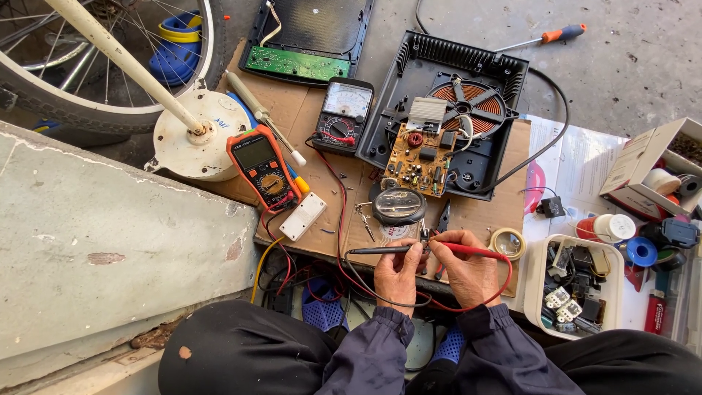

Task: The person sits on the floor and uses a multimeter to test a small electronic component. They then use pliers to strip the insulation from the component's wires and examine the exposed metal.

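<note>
Matt brown cardboard sheet [314, 110] on rough grey concrete floor [629, 66]; glossy orange plastic meter [263, 167]; shiny coiled copper wire [468, 99] in a matt black plastic housing [409, 80].

A bicycle wheel [110, 66] stood at the top left, beside a white fan motor [197, 135]. An open induction cooker [446, 110] lay on the cardboard [292, 117], and a screwdriver [545, 36] lay on the concrete floor [621, 66]
</note>
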